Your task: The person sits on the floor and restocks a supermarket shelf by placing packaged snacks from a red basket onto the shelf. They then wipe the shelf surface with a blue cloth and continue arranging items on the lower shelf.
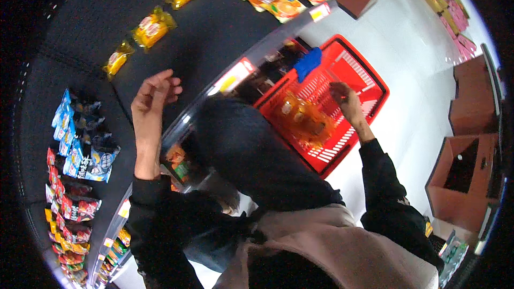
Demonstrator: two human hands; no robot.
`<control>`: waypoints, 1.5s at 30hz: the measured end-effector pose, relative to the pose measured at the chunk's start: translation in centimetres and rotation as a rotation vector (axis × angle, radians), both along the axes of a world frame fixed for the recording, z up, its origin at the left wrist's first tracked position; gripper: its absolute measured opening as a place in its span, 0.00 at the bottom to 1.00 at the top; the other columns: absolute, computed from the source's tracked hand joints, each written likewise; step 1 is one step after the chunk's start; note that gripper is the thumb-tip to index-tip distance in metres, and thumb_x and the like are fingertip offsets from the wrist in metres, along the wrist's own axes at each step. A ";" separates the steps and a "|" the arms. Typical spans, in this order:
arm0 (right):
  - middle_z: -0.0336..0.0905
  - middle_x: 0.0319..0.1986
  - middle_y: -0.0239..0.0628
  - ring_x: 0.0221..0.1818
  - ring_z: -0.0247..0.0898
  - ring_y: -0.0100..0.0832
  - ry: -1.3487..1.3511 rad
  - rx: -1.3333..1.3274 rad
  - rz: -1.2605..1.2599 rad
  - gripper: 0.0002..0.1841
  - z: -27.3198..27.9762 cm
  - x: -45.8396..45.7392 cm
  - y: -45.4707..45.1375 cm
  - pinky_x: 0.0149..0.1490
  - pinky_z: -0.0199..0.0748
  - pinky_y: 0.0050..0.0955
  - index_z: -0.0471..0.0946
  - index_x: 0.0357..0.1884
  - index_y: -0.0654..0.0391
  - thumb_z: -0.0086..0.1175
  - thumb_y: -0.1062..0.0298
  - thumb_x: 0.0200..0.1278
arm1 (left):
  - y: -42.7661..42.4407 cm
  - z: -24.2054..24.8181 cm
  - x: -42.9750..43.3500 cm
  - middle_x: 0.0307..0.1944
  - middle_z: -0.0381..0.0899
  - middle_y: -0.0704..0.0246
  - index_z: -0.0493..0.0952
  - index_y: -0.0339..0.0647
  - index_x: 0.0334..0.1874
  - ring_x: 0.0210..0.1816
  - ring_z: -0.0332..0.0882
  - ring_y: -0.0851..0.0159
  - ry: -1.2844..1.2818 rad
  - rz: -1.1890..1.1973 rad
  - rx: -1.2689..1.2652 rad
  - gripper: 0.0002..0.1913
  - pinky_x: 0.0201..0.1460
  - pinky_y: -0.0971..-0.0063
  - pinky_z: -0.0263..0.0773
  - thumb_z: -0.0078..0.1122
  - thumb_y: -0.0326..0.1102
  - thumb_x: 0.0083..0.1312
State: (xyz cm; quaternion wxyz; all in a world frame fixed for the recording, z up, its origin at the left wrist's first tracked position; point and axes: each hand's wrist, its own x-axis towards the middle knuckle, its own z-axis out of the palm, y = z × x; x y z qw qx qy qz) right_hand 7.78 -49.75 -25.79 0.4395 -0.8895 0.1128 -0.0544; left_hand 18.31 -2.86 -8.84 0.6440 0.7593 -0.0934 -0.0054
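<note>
My left hand [154, 94] is raised over the dark shelf with its fingers loosely curled and nothing in them. Beyond it lie several yellow-wrapped snack packs [152, 28] in a row. Over the red plastic shopping basket [379, 76] is my right hand [346, 98], slightly blurred; whether it holds anything cannot be told. Clear-wrapped yellow and orange snack packs [303, 118] lie in the basket, left of that hand. A blue piece [308, 64] hangs over the basket's near-shelf rim.
Orange fruit-printed pouches [277, 2] stand in rows at the shelf's far end. Blue bags [96, 162] and red bags [80, 208] line the left side. A price-tag rail [233, 78] edges the shelf. Brown cabinets [461, 180] stand at the right, across the pale floor.
</note>
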 end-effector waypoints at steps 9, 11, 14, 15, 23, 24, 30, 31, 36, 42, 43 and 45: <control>0.79 0.51 0.34 0.51 0.74 0.23 -0.383 0.154 0.540 0.15 17.0 13.9 20.4 0.52 0.73 0.22 0.77 0.57 0.56 0.54 0.69 0.71 | 8.1 -2.0 5.1 0.50 0.81 0.64 0.74 0.40 0.56 0.45 0.82 0.66 0.152 0.444 -0.485 0.16 0.46 0.73 0.76 0.56 0.39 0.71; 0.77 0.53 0.42 0.55 0.73 0.34 -0.437 0.031 0.671 0.17 18.6 17.1 25.9 0.55 0.74 0.30 0.77 0.57 0.55 0.57 0.68 0.66 | 8.4 -2.0 5.6 0.49 0.80 0.65 0.72 0.40 0.58 0.45 0.81 0.65 0.181 0.510 -0.474 0.17 0.47 0.72 0.75 0.56 0.39 0.71; 0.72 0.60 0.44 0.64 0.66 0.45 -0.641 -0.297 0.817 0.23 19.4 21.9 34.3 0.68 0.63 0.42 0.73 0.62 0.50 0.58 0.64 0.65 | 8.8 -1.5 5.5 0.48 0.79 0.66 0.70 0.39 0.58 0.47 0.80 0.64 0.200 0.539 -0.579 0.17 0.48 0.71 0.75 0.55 0.37 0.70; 0.68 0.63 0.45 0.67 0.62 0.47 -0.642 -0.299 0.866 0.25 19.4 23.0 36.7 0.71 0.58 0.43 0.71 0.64 0.50 0.58 0.62 0.65 | 8.9 -1.3 5.5 0.48 0.78 0.66 0.70 0.39 0.58 0.47 0.80 0.64 0.196 0.550 -0.594 0.17 0.48 0.69 0.75 0.53 0.37 0.70; 0.61 0.69 0.44 0.72 0.51 0.48 -0.454 -0.479 0.892 0.31 17.9 29.6 48.3 0.74 0.53 0.44 0.66 0.69 0.50 0.59 0.62 0.62 | 9.9 0.5 4.7 0.53 0.76 0.63 0.67 0.37 0.63 0.50 0.78 0.63 0.140 0.616 -0.624 0.21 0.48 0.69 0.75 0.49 0.41 0.73; 0.61 0.69 0.44 0.72 0.51 0.48 -0.405 -0.497 0.884 0.31 17.8 30.0 48.7 0.74 0.53 0.44 0.67 0.68 0.50 0.59 0.63 0.62 | 10.1 0.6 4.6 0.53 0.76 0.63 0.67 0.37 0.63 0.49 0.78 0.63 0.129 0.625 -0.623 0.21 0.47 0.69 0.75 0.50 0.41 0.73; 0.70 0.60 0.43 0.64 0.61 0.48 -0.419 -0.566 0.980 0.29 17.9 28.1 47.9 0.67 0.63 0.42 0.72 0.64 0.53 0.64 0.71 0.57 | 11.6 -1.0 5.1 0.48 0.79 0.67 0.72 0.39 0.60 0.45 0.77 0.67 0.080 0.750 -0.586 0.18 0.48 0.71 0.72 0.54 0.40 0.71; 0.70 0.59 0.42 0.63 0.62 0.48 -0.413 -0.587 1.021 0.29 18.2 27.2 47.1 0.67 0.63 0.42 0.73 0.63 0.53 0.64 0.70 0.57 | 11.8 -1.4 5.3 0.48 0.79 0.68 0.72 0.39 0.59 0.45 0.76 0.67 0.078 0.770 -0.543 0.18 0.48 0.72 0.72 0.54 0.39 0.71; 0.73 0.53 0.40 0.61 0.63 0.45 -0.328 -0.532 1.106 0.27 19.3 21.6 41.9 0.66 0.63 0.40 0.74 0.61 0.54 0.65 0.66 0.57 | 12.6 -3.0 5.3 0.47 0.78 0.69 0.73 0.40 0.60 0.45 0.75 0.68 0.230 0.745 -0.352 0.19 0.43 0.74 0.71 0.56 0.39 0.69; 0.76 0.55 0.43 0.55 0.74 0.36 -0.324 0.019 0.826 0.25 18.0 21.0 36.8 0.53 0.76 0.32 0.73 0.62 0.56 0.62 0.61 0.64 | 11.5 -4.1 3.4 0.50 0.80 0.59 0.67 0.28 0.63 0.44 0.79 0.65 0.252 0.466 -0.169 0.33 0.40 0.74 0.75 0.68 0.40 0.60; 0.77 0.53 0.43 0.54 0.74 0.34 -0.206 0.074 0.840 0.25 17.5 21.4 36.5 0.53 0.76 0.31 0.73 0.62 0.57 0.61 0.61 0.65 | 11.4 -4.2 3.4 0.47 0.81 0.59 0.67 0.28 0.63 0.43 0.80 0.65 0.212 0.415 -0.113 0.33 0.40 0.74 0.75 0.69 0.39 0.60; 0.78 0.51 0.42 0.52 0.75 0.31 0.001 0.225 0.826 0.26 16.5 21.8 36.3 0.52 0.77 0.30 0.72 0.63 0.60 0.61 0.61 0.66 | 11.1 -4.6 3.6 0.43 0.83 0.61 0.67 0.28 0.63 0.40 0.81 0.66 0.085 0.447 0.061 0.33 0.41 0.75 0.76 0.70 0.38 0.59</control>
